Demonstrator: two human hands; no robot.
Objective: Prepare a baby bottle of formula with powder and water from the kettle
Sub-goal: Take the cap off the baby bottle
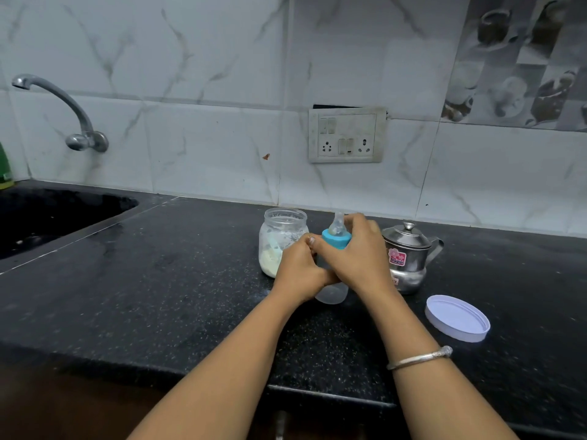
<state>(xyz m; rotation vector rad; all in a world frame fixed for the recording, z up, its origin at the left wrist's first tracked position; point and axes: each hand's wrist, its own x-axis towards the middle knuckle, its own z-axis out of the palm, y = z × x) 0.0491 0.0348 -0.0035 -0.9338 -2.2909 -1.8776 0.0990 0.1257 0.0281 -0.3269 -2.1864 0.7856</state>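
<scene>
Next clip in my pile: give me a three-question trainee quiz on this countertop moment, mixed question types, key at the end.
1. True or false: the powder jar has its lid on.
2. Which hand grips the blue collar of the baby bottle? A) left hand B) right hand
3. Fill in: the white lid lies on the counter, nearer the camera than the steel ____.

Key: 1 false; 2 B; 3 kettle.
</scene>
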